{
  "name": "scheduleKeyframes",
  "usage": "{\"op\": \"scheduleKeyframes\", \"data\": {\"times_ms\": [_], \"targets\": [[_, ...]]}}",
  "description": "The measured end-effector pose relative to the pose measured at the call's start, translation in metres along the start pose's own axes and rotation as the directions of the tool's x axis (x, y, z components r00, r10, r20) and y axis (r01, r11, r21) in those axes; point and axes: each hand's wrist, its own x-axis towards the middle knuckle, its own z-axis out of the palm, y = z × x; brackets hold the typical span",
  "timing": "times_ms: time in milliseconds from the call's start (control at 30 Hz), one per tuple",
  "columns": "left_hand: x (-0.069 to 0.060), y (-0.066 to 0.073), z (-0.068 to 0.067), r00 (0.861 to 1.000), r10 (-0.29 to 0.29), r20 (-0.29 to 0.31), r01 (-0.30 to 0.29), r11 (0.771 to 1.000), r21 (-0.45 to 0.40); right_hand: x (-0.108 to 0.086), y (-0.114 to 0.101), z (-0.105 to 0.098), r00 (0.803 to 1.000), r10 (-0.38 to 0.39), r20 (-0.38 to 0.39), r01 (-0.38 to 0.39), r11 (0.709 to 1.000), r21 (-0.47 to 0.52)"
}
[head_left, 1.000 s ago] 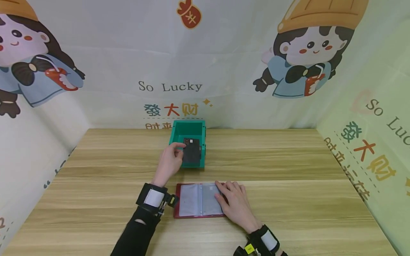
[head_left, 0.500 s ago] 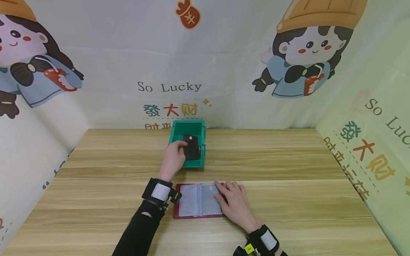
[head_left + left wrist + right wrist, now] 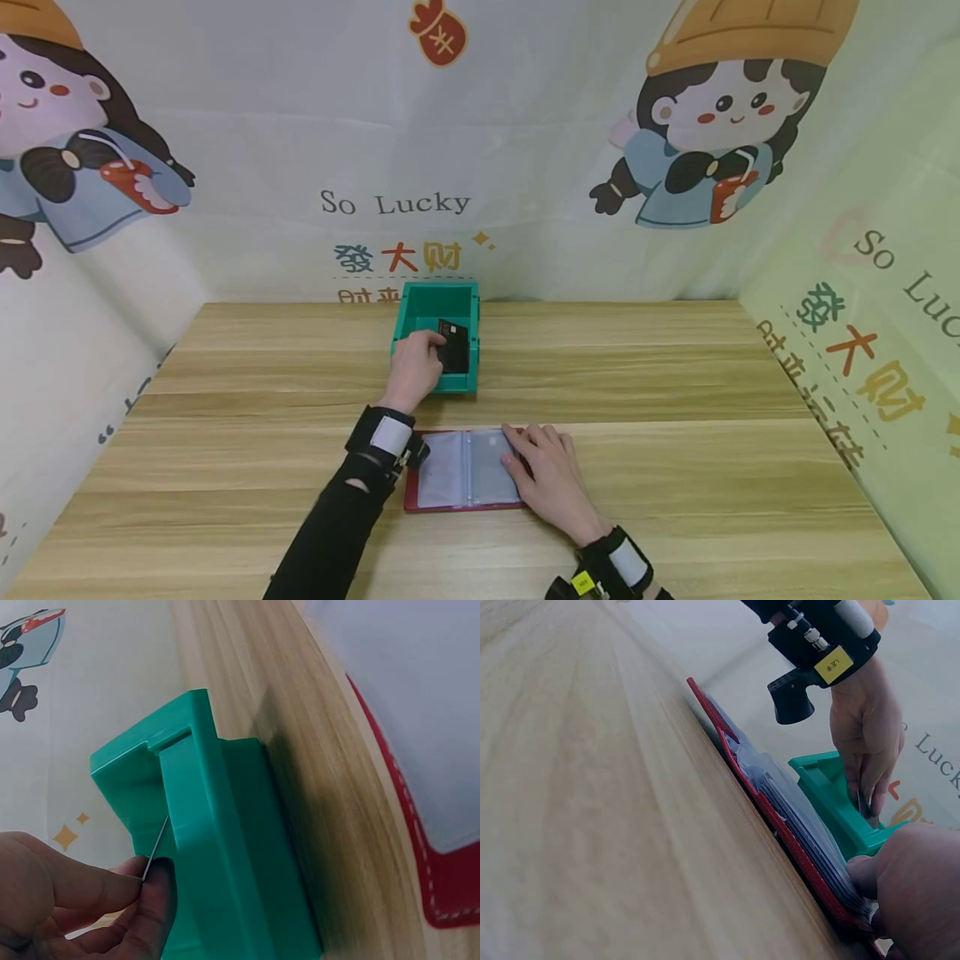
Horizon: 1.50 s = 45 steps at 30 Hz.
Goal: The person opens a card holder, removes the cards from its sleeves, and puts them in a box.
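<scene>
My left hand [image 3: 417, 363] reaches into a green plastic bin [image 3: 442, 384] and pinches a black card [image 3: 455, 348] by its left edge. In the left wrist view the card [image 3: 156, 844] shows edge-on as a thin line between the thumb and fingers, beside the bin wall [image 3: 202, 825]. An open red card holder [image 3: 411, 492] with clear sleeves lies in front of the bin. On its right page rests my right hand [image 3: 555, 483], fingers spread. The right wrist view has the thumb [image 3: 866, 874] pressing on the stacked sleeves [image 3: 802, 817]; its other fingers are mostly hidden.
The wooden table [image 3: 675, 433] carries the bin near its back edge, against a printed cloth backdrop [image 3: 525, 167]. More cloth stands along the left and right sides. The left forearm [image 3: 330, 517] passes just left of the card holder.
My left hand has moved a little right and farther into the bin. The black card has shifted right and now looks narrower, turned on its edge. My right hand stays put.
</scene>
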Motion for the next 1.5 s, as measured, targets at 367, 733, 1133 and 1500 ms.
{"op": "scheduleKeyframes", "data": {"times_ms": [367,733,1133,1500], "targets": [[0.005,-0.001,0.007,0.997,-0.056,0.055,0.053,0.997,0.056,0.000,0.001,0.001,1.000,-0.007,-0.008,0.007,1.000,-0.010],[0.007,0.000,0.013,0.990,-0.105,0.091,0.099,0.993,0.066,0.001,0.000,-0.001,1.000,0.005,0.013,-0.005,1.000,-0.012],[0.005,0.001,0.015,0.991,-0.083,0.108,0.071,0.991,0.113,0.001,0.000,-0.001,1.000,0.006,0.010,-0.006,1.000,-0.008],[0.002,0.005,0.019,0.981,-0.094,0.171,0.043,0.958,0.284,0.001,-0.001,-0.002,1.000,0.004,0.004,-0.004,1.000,0.002]]}}
